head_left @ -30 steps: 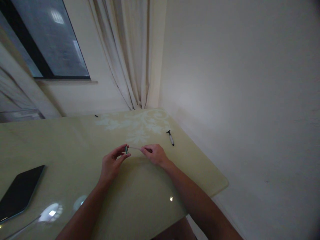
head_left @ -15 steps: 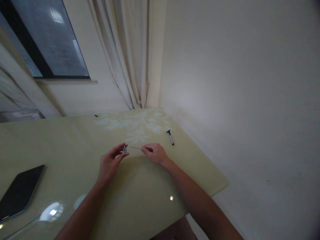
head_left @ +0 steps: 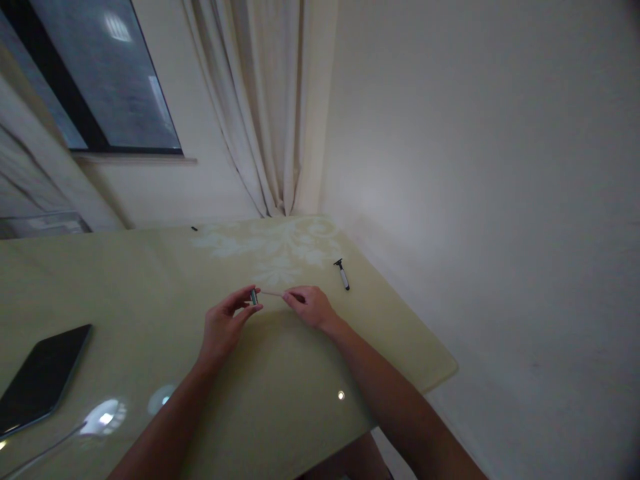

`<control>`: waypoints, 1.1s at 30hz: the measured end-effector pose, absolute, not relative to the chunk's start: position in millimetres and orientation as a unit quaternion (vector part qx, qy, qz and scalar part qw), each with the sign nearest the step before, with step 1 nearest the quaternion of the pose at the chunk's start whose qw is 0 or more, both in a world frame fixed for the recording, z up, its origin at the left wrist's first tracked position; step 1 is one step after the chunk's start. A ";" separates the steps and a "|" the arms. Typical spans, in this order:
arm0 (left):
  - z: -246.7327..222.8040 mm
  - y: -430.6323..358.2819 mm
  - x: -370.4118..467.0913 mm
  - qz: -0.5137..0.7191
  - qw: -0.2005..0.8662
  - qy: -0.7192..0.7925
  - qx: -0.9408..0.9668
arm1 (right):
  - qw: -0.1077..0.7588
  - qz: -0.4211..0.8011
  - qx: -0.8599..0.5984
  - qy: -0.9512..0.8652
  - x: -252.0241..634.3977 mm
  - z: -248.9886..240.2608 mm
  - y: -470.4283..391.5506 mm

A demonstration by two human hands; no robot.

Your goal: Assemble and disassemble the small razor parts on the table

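Note:
My left hand (head_left: 223, 327) pinches a small dark, greenish cartridge-like piece (head_left: 253, 297) between thumb and forefinger, just above the pale yellow-green table (head_left: 125, 293). My right hand (head_left: 307, 305) pinches a thin pale stick (head_left: 273, 293) whose tip reaches the small piece. Both hands hover close together near the table's middle. A razor handle (head_left: 342, 274) with a black head and white grip lies on the table just beyond my right hand.
A dark tablet (head_left: 43, 377) lies flat at the table's left. A tiny dark object (head_left: 193, 229) sits at the far edge. The wall runs along the right side; a curtain (head_left: 270, 107) hangs in the corner beside a window (head_left: 95, 73).
My hands have barely moved; the stick's tip stays at the small piece. The view has shifted slightly.

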State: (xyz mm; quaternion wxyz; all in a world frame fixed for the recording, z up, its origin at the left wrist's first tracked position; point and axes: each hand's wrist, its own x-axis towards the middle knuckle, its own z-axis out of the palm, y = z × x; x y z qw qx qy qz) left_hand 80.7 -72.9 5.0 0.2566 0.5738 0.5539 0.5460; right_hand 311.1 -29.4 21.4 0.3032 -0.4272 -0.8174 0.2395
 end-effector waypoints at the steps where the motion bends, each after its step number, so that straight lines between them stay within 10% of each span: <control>1: 4.9 -72.8 80.7 0.546 0.259 0.553 0.574 | 0.308 0.237 -0.434 -0.813 311.4 22.0 -29.4; 33: 5.9 -75.4 87.0 0.530 0.269 0.569 0.568 | 0.327 0.241 -0.425 -0.809 306.5 20.0 -32.5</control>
